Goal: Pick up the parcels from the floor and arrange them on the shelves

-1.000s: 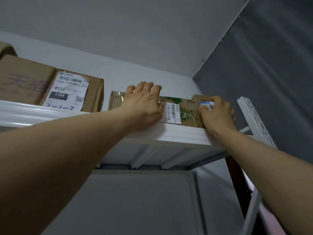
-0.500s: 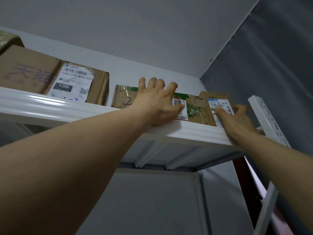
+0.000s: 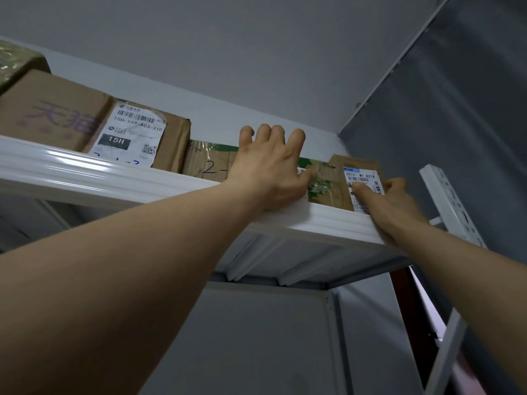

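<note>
I look up at the top shelf [image 3: 119, 181] of a white metal rack. A flat brown parcel with green print [image 3: 208, 163] lies on it, and my left hand [image 3: 271, 163] presses flat against its front, fingers spread and straight. Right of it stands a small brown parcel with a white label [image 3: 356, 178]. My right hand [image 3: 390, 203] rests against that parcel's front, fingers extended onto the label and its heel at the shelf edge.
A large brown box with a "15H" label [image 3: 94, 124] fills the shelf's left part, with a tape-wrapped parcel [image 3: 14, 64] behind it. The rack's perforated upright [image 3: 447, 201] rises at the right. Grey walls and ceiling close in above.
Both hands went from gripping the parcels to pressing flat on their fronts. The small labelled parcel's front is now uncovered, and my view has shifted left.
</note>
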A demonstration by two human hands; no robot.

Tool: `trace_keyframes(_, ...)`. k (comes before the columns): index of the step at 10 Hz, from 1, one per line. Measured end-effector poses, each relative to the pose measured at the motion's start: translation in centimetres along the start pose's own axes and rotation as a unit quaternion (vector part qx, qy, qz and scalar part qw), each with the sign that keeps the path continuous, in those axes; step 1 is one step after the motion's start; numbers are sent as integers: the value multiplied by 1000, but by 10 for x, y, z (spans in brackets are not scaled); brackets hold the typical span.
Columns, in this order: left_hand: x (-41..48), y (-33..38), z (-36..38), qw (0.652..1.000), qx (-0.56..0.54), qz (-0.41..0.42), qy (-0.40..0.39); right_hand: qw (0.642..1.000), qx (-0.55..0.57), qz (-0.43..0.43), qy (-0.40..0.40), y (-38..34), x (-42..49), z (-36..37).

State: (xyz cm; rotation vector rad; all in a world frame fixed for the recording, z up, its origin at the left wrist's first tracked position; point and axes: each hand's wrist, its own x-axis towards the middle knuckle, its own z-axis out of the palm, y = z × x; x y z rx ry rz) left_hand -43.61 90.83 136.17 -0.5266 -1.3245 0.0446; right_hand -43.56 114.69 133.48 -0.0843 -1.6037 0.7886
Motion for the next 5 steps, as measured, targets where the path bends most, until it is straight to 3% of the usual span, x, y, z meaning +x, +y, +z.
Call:
trace_keyframes(2, -2, 2, -1, 1000, 3, 24, 17, 1000, -8, 16, 18, -4, -4, 2)
trace_keyframes(4, -7, 4, -6, 994, 11, 84, 65, 993, -48, 0, 112, -13, -17, 11)
trace_keyframes(5, -9, 3, -7, 993, 28, 107, 50, 991, -39, -4, 129, -19, -22, 16)
